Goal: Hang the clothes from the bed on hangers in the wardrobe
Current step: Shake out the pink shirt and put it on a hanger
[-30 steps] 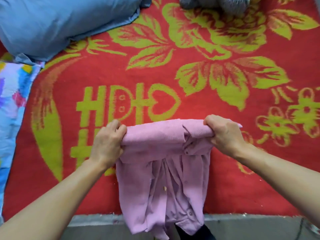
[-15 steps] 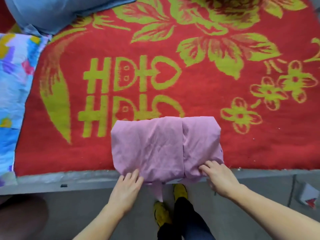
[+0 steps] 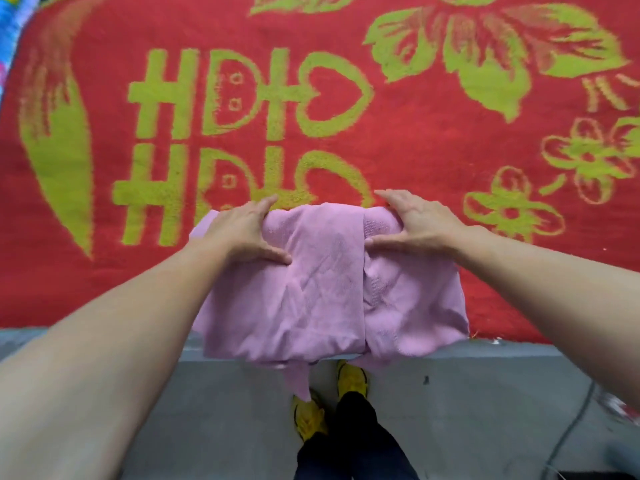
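My left hand (image 3: 242,232) and right hand (image 3: 424,226) lie flat on the far end of the folded pink shirt (image 3: 325,292), one at each corner. The fingers (image 3: 265,206) of both are stretched almost straight and reach past the shirt's far edge over the red blanket (image 3: 433,150). The thumbs spread across the cloth toward each other. They press on it and curl round nothing. The shirt sits on the blanket at the near edge of the bed (image 3: 104,336), overhanging it slightly. One strip dangles above my yellow shoes (image 3: 351,379) on the grey floor (image 3: 467,410).
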